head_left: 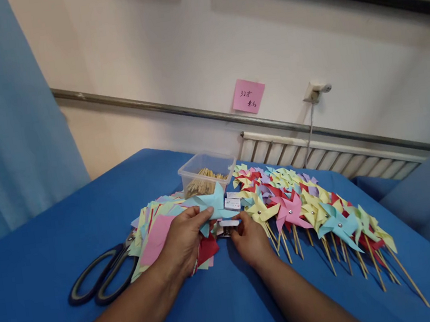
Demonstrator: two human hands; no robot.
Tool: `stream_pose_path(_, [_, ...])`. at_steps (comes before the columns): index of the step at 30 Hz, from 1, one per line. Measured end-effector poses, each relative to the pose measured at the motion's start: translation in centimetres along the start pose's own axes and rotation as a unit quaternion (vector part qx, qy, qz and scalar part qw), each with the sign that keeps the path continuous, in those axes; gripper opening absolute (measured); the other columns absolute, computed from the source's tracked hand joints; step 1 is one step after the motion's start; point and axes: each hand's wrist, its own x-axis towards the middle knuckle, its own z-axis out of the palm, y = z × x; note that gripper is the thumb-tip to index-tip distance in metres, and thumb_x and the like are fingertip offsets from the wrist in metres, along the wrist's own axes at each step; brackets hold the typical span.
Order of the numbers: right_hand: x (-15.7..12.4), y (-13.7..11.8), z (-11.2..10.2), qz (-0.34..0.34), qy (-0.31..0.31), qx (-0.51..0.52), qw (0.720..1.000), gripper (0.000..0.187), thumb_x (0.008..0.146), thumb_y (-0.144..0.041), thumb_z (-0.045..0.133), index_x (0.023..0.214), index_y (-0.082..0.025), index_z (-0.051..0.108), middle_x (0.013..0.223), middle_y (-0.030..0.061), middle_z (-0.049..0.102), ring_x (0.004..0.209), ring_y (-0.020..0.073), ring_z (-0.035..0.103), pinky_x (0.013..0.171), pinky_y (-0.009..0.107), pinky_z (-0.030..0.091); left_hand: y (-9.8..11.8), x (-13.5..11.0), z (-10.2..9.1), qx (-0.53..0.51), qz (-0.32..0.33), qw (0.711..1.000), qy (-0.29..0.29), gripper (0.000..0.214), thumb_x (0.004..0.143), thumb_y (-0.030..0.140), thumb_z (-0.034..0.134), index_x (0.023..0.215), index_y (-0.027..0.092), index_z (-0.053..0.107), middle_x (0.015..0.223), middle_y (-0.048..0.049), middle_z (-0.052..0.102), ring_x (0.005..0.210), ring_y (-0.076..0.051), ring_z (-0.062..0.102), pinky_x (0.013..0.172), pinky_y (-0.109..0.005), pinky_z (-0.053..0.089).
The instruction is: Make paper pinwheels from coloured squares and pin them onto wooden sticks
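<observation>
My left hand [187, 233] pinches a folded light-blue paper pinwheel [215, 203] between thumb and fingers, above a stack of coloured paper sheets [157, 237]. No stick shows on this pinwheel. Just to its right, my right hand [250, 238] has its fingers bent together at a small open white box [229, 223] with shiny metal bits, perhaps pins. What those fingertips hold, if anything, is too small to make out. Behind them lies another small white box [232, 204].
Finished pinwheels on sticks [291, 211] cover the table's right side. A clear plastic tub [205, 165] of wooden sticks [204, 182] stands at the back. Large dark-handled scissors [103, 276] lie left of the papers on the blue tablecloth [32, 306]. A radiator [269, 151] is behind.
</observation>
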Motion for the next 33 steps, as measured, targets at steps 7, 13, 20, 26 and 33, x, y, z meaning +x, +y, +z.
stream_pose_path(7, [-1.5, 0.4, -0.6, -0.086, -0.004, -0.033, 0.996, 0.027, 0.070, -0.013, 0.054, 0.096, -0.021, 0.050, 0.083, 0.0018, 0.064, 0.071, 0.0197, 0.062, 0.059, 0.026, 0.037, 0.3, -0.5, 0.4, 0.006, 0.011, 1.000, 0.006, 0.020, 0.063, 0.022, 0.077, 0.064, 0.015, 0.058, 0.053, 0.0020, 0.060, 0.047, -0.011, 0.055, 0.049, -0.023, 0.047])
stream_pose_path(13, [-1.1, 0.5, -0.4, -0.090, 0.023, -0.015, 0.996, 0.011, 0.075, -0.017, 0.050, 0.084, -0.020, 0.048, 0.069, -0.0006, 0.058, 0.062, 0.0186, 0.058, 0.057, 0.026, 0.037, 0.2, -0.3, 0.2, 0.019, 0.017, 1.000, 0.011, 0.020, 0.061, 0.024, 0.077, 0.061, 0.014, 0.059, 0.053, 0.0006, 0.060, 0.048, -0.012, 0.056, 0.049, -0.024, 0.046])
stream_pose_path(20, [-1.5, -0.7, -0.8, -0.155, 0.071, -0.103, 0.980, 0.018, 0.073, -0.007, 0.048, 0.086, -0.019, 0.048, 0.083, 0.0046, 0.055, 0.072, 0.0187, 0.056, 0.064, 0.028, 0.042, 0.1, -0.2, 0.1, 0.004, 0.012, 1.000, 0.008, 0.020, 0.061, 0.023, 0.078, 0.063, 0.014, 0.060, 0.055, 0.0005, 0.061, 0.048, -0.012, 0.056, 0.051, -0.024, 0.046])
stream_pose_path(26, [-1.4, -0.9, -0.6, -0.150, 0.034, -0.170, 0.973, 0.023, 0.069, -0.001, 0.048, 0.086, -0.016, 0.051, 0.088, 0.0080, 0.053, 0.073, 0.0206, 0.054, 0.064, 0.030, 0.042, 0.1, -0.3, 0.2, -0.002, 0.004, 1.000, 0.005, 0.020, 0.061, 0.022, 0.078, 0.065, 0.014, 0.060, 0.058, -0.0006, 0.064, 0.051, -0.013, 0.059, 0.055, -0.025, 0.048])
stream_pose_path(33, [-1.2, -0.7, -0.5, -0.140, 0.035, -0.191, 0.971, 0.022, 0.070, -0.003, 0.050, 0.087, -0.016, 0.052, 0.090, 0.0078, 0.054, 0.072, 0.0201, 0.054, 0.064, 0.030, 0.043, 0.0, -0.4, 0.2, -0.001, 0.009, 1.000, -0.001, 0.019, 0.061, 0.023, 0.078, 0.066, 0.014, 0.062, 0.058, -0.0012, 0.065, 0.051, -0.014, 0.060, 0.054, -0.025, 0.048])
